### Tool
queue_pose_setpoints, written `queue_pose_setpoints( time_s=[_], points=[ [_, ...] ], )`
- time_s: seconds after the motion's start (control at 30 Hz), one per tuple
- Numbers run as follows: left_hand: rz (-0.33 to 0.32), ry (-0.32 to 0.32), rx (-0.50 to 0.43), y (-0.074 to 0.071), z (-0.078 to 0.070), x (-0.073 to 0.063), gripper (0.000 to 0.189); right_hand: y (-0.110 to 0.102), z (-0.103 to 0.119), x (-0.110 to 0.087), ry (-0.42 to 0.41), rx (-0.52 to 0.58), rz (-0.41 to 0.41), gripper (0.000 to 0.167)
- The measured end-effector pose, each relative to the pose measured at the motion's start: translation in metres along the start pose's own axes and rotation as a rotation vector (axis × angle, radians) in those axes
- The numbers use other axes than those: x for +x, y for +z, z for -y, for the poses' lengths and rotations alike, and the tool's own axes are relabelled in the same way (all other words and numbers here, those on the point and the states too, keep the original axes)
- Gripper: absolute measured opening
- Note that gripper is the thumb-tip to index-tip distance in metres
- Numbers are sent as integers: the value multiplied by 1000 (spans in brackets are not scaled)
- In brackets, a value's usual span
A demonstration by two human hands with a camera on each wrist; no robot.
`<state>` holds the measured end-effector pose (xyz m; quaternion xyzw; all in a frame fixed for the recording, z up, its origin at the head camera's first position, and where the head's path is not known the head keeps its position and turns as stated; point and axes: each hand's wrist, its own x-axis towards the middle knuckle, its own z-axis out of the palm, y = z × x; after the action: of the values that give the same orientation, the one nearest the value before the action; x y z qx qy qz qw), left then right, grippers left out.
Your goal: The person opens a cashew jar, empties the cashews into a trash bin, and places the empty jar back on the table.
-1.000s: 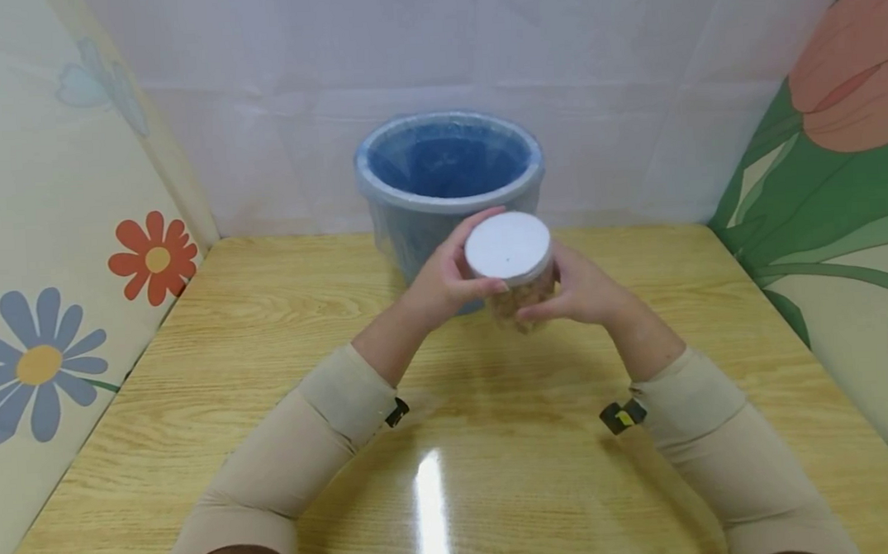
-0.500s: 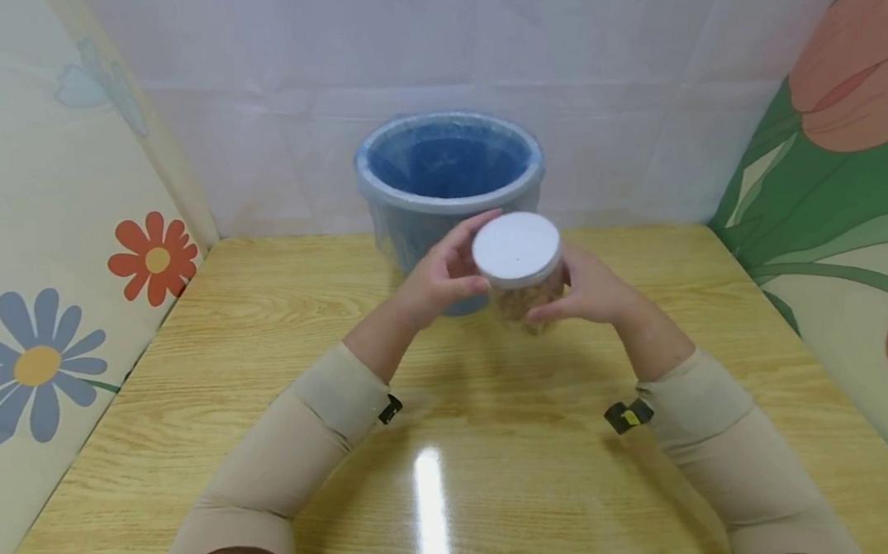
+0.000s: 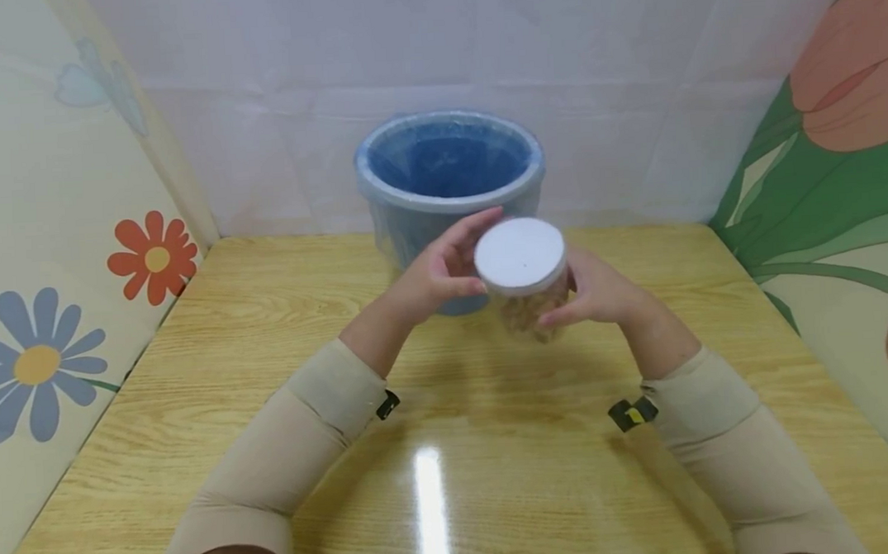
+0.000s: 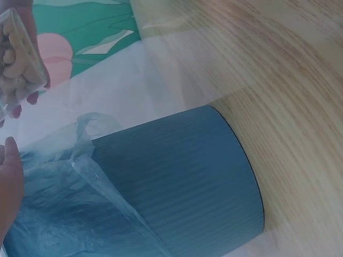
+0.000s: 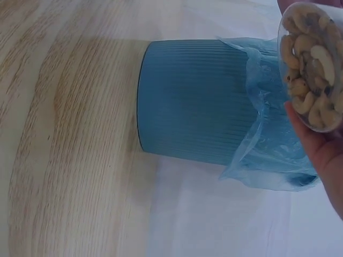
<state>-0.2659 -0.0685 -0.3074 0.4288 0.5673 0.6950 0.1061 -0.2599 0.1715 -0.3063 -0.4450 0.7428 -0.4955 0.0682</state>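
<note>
A clear jar (image 3: pixel 523 313) of cashews with a white lid (image 3: pixel 520 253) is held up over the table, in front of the bin. My right hand (image 3: pixel 601 291) grips the jar's right side, its thumb across the front. My left hand (image 3: pixel 432 277) is at the lid's left, thumb and fingers spread apart, the thumb tip right by the lid's edge. In the left wrist view a gap shows between the left fingers (image 4: pixel 9 160) and the jar. The right wrist view shows cashews (image 5: pixel 316 59) through the jar's base; the lid is out of sight there.
Behind the hands a blue bin (image 3: pixel 420 237) with a thin plastic liner (image 5: pixel 262 118) over its rim stands on the wood-grain table (image 3: pixel 281 301). A white cloth (image 3: pixel 592 97) hangs behind. Flower-printed panels (image 3: pixel 820 203) flank both sides.
The jar has moved right and slightly nearer, carried by my right hand. My left hand has drawn left; its thumb, earlier over the lid, is now at its edge.
</note>
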Motion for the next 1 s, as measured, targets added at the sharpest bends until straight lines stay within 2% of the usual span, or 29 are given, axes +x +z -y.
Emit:
queue_pose_setpoints(
  time_s=[0.27, 0.5, 0.77, 1.0],
  points=[
    [29, 2, -7, 5, -2, 1, 109, 2, -1, 3, -37, 64, 71, 84],
    [28, -24, 21, 8, -2, 1, 110, 3, -3, 3, -10, 51, 82, 81],
    [0, -27, 13, 10, 1, 1, 111, 4, -1, 2, 34, 28, 52, 83],
    [-54, -31, 10, 13, 1, 1, 110, 6, 0, 3, 88, 5, 1, 87]
  ],
)
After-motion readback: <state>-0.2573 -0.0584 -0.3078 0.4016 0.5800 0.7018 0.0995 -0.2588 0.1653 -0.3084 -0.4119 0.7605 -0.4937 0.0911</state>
